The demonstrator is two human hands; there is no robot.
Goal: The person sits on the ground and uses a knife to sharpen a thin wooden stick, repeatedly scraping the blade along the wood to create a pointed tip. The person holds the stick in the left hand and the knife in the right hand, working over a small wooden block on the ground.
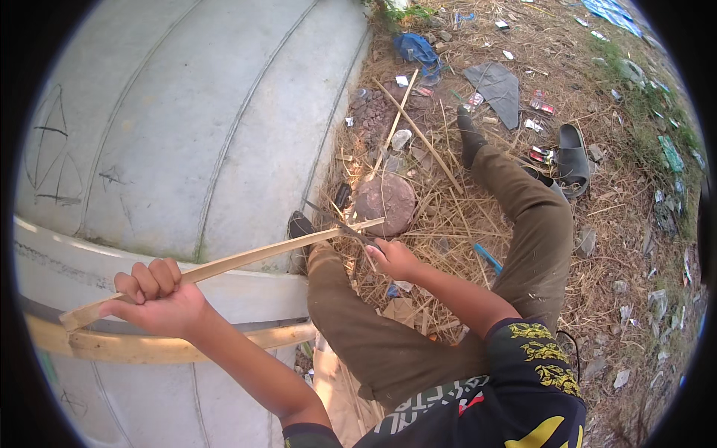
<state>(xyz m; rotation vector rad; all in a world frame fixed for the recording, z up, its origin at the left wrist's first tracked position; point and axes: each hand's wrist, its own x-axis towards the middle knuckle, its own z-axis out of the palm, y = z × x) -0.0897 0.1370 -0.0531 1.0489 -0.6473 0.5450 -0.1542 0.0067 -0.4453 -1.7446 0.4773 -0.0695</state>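
My left hand [166, 300] is closed round a long pale bamboo strip [254, 257], near its left end. The strip slants up to the right, and its far end lies over the edge of a round reddish-brown block [388, 200]. In my right hand [396, 261] is the handle of a knife. Its dark, narrow blade [326, 215] points up and left, crossing the strip near the far end. How deep the edge sits in the strip, I cannot tell.
Shavings and straw [441, 246] litter the ground between my legs. Two thin strips [426, 142] lie crossed beyond the block. A grey wall [194, 112] runs along the left, with a curved bamboo piece [164, 346] near it. Sandals [573, 160] lie at the right.
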